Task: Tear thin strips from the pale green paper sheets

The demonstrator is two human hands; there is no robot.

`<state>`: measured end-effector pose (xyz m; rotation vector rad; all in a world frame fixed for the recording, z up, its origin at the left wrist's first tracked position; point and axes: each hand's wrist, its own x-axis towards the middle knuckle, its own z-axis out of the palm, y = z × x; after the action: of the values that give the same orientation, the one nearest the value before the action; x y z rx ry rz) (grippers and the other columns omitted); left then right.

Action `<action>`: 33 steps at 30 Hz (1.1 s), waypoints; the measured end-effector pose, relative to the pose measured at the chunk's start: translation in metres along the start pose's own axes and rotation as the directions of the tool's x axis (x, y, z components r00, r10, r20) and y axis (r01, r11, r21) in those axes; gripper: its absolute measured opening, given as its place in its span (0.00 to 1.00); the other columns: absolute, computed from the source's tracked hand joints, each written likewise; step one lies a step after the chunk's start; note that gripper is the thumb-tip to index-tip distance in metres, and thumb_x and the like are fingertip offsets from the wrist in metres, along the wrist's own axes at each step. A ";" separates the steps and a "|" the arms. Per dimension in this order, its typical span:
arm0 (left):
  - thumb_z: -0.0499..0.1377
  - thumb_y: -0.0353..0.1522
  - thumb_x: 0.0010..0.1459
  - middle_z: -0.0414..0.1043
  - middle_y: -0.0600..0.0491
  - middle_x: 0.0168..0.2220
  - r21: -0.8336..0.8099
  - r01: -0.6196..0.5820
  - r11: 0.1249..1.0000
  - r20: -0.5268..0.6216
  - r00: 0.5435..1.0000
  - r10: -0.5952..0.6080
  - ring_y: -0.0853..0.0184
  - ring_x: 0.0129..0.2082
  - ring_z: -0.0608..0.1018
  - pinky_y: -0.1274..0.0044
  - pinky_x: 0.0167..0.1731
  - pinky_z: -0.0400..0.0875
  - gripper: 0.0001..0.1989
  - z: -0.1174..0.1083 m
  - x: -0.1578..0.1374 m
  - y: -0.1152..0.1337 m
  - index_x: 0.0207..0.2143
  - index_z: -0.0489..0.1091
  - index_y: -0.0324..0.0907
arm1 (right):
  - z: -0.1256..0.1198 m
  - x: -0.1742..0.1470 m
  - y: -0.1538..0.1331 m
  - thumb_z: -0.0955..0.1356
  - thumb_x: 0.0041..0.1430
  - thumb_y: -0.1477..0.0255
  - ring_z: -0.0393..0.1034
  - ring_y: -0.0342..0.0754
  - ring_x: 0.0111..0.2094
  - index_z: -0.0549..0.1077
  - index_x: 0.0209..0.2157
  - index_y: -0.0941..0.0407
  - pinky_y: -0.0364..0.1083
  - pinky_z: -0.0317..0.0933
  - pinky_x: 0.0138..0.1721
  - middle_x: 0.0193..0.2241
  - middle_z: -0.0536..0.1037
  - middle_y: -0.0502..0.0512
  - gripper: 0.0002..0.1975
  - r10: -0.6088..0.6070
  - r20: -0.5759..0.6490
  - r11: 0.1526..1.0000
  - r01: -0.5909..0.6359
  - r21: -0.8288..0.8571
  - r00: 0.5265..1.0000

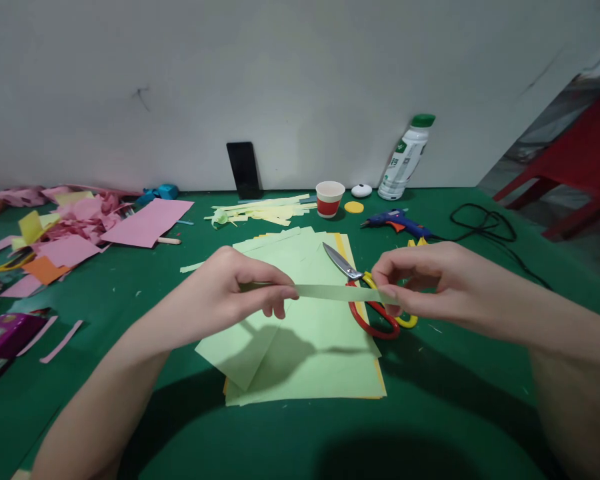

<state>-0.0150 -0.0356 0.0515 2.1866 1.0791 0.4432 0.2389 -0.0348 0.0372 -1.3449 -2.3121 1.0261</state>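
Observation:
A narrow pale green paper strip (337, 293) is stretched level between my two hands. My left hand (245, 290) pinches its left end between thumb and fingers, and my right hand (420, 283) pinches the right end. Below the strip lies a stack of light green paper sheets (320, 367), with yellow sheets showing at its edges. Scissors (343, 260) with red and yellow handles rest on the stack's right side, blades spread a little and pointing up-left. My right hand and the strip partly cover their handles.
Behind the stack are cut paper strips (275, 212), a phone (243, 170) leaning on the wall, a red-and-white paper cup (330, 200) and a tilted bottle (405, 160). A blue glue gun (397, 222) trails a black cord on the right. Pink paper scraps (87, 227) crowd the left.

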 end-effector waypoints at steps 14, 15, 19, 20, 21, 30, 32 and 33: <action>0.52 0.34 0.57 0.76 0.56 0.28 0.117 0.010 0.993 -0.012 1.000 -0.008 0.73 0.21 0.72 0.83 0.20 0.63 0.12 0.014 0.009 -0.006 0.33 0.75 0.42 | 0.019 0.003 -0.013 0.62 0.57 0.64 0.69 0.46 0.36 0.71 0.38 0.54 0.43 0.59 0.34 0.36 0.75 0.53 0.12 -0.220 -0.233 0.925 0.128 -0.357 0.947; 0.52 0.33 0.57 0.77 0.56 0.30 0.139 -0.017 0.990 -0.024 1.000 0.021 0.73 0.23 0.73 0.83 0.22 0.64 0.11 0.017 0.010 -0.007 0.34 0.74 0.43 | 0.025 0.004 -0.015 0.61 0.58 0.66 0.69 0.45 0.32 0.72 0.35 0.55 0.42 0.58 0.31 0.32 0.76 0.52 0.11 -0.217 -0.187 0.915 0.133 -0.382 0.958; 0.53 0.30 0.57 0.76 0.55 0.38 0.124 -0.102 0.987 -0.112 0.987 0.116 0.70 0.34 0.76 0.82 0.34 0.67 0.11 0.032 0.014 -0.011 0.39 0.73 0.41 | 0.038 0.010 -0.018 0.59 0.59 0.73 0.65 0.42 0.21 0.73 0.24 0.56 0.42 0.51 0.23 0.18 0.73 0.51 0.15 -0.174 -0.141 0.891 0.094 -0.445 0.975; 0.53 0.30 0.57 0.77 0.54 0.37 0.103 -0.124 0.987 -0.123 0.983 0.136 0.70 0.34 0.77 0.83 0.35 0.67 0.10 0.036 0.015 -0.011 0.39 0.73 0.40 | 0.040 0.011 -0.018 0.60 0.58 0.73 0.65 0.42 0.21 0.73 0.23 0.56 0.42 0.51 0.23 0.18 0.73 0.51 0.15 -0.169 -0.158 0.888 0.081 -0.453 0.973; 0.53 0.29 0.56 0.77 0.54 0.35 0.085 -0.145 0.986 -0.126 0.980 0.155 0.71 0.33 0.77 0.83 0.34 0.67 0.10 0.039 0.016 -0.011 0.37 0.73 0.40 | 0.042 0.011 -0.019 0.60 0.57 0.74 0.66 0.42 0.21 0.74 0.24 0.56 0.42 0.50 0.23 0.18 0.73 0.52 0.14 -0.163 -0.173 0.887 0.067 -0.458 0.971; 0.54 0.27 0.53 0.77 0.54 0.28 0.118 -0.062 0.991 -0.129 0.989 0.078 0.70 0.26 0.76 0.81 0.27 0.66 0.08 0.048 0.025 -0.019 0.29 0.74 0.39 | 0.051 0.018 -0.018 0.60 0.55 0.74 0.62 0.41 0.18 0.73 0.19 0.57 0.43 0.45 0.21 0.16 0.72 0.51 0.15 -0.103 -0.175 0.829 -0.013 -0.559 0.979; 0.54 0.27 0.52 0.77 0.54 0.28 0.137 -0.024 0.990 -0.156 0.987 0.045 0.69 0.27 0.76 0.80 0.28 0.67 0.08 0.044 0.029 -0.024 0.28 0.74 0.39 | 0.047 0.017 -0.016 0.60 0.55 0.74 0.61 0.41 0.18 0.72 0.18 0.56 0.43 0.44 0.21 0.15 0.71 0.51 0.16 -0.115 -0.206 0.818 -0.024 -0.575 0.972; 0.54 0.27 0.52 0.77 0.53 0.29 0.138 -0.003 0.990 -0.171 0.985 0.027 0.69 0.27 0.76 0.80 0.29 0.67 0.08 0.041 0.031 -0.027 0.28 0.74 0.39 | 0.045 0.016 -0.014 0.60 0.55 0.74 0.61 0.41 0.18 0.72 0.18 0.56 0.43 0.44 0.21 0.15 0.71 0.51 0.16 -0.130 -0.223 0.813 -0.025 -0.582 0.966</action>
<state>0.0107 -0.0157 0.0033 2.3118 1.2188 0.5900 0.1967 -0.0451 0.0135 -1.4881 -2.5359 0.0834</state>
